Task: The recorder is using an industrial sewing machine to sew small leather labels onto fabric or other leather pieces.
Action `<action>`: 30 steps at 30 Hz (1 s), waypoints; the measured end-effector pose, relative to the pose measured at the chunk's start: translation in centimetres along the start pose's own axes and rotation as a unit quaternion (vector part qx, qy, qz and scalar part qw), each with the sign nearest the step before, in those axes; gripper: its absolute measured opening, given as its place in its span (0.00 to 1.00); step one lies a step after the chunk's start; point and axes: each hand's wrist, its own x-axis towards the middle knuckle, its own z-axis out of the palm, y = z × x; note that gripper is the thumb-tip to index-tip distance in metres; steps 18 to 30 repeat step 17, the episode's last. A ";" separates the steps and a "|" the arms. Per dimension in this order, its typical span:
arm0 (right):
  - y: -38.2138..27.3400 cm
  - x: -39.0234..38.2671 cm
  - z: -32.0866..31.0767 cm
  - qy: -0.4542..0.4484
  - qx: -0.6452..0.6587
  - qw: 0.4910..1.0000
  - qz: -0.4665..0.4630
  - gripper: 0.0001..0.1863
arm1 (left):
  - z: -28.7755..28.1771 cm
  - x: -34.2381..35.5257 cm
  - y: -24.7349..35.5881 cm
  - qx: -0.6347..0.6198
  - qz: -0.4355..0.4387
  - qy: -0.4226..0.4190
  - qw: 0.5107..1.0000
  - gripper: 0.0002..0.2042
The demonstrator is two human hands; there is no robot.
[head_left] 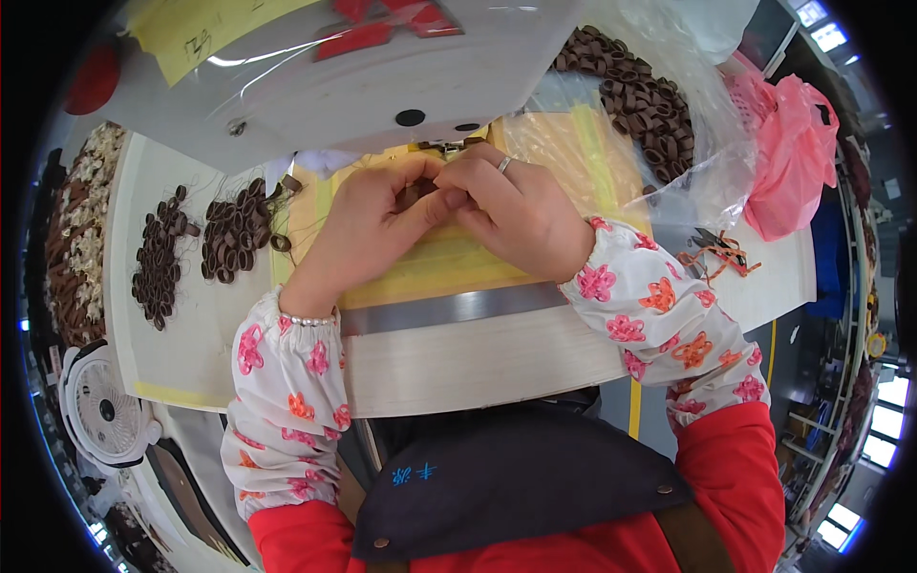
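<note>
My left hand (377, 215) and my right hand (521, 205) meet in front of the sewing machine (287, 110), their fingertips pinched together. Between them shows a sliver of a small brown piece (409, 197), mostly covered by the fingers, so its full shape cannot be made out. Just beyond the fingertips is the machine's metal presser foot (451, 147), with a bit of brown beside it. Below both hands lies a yellow-taped work surface (449, 263). To the left sit two clusters of brown loops (234, 234) with loose threads trailing from them.
A large heap of brown loops (650, 115) lies in clear plastic at the far right. Beside it hangs a pink plastic bag (791, 158). Dark snips (716, 250) with orange strips rest on the right of the table. A white fan (105, 406) stands at the lower left.
</note>
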 end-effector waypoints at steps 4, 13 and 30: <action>0.4 -0.3 -0.1 -0.032 -0.044 0.997 -0.051 0.13 | -0.2 0.5 -0.2 -0.051 -0.018 -0.002 0.999 0.14; -1.1 0.6 0.3 -0.077 -0.040 0.996 0.008 0.15 | -0.1 -0.7 -0.8 0.084 0.044 0.106 0.990 0.10; -0.1 -0.6 0.2 -0.044 0.010 0.998 0.051 0.12 | -0.1 -2.6 -1.9 0.174 0.072 0.201 0.961 0.13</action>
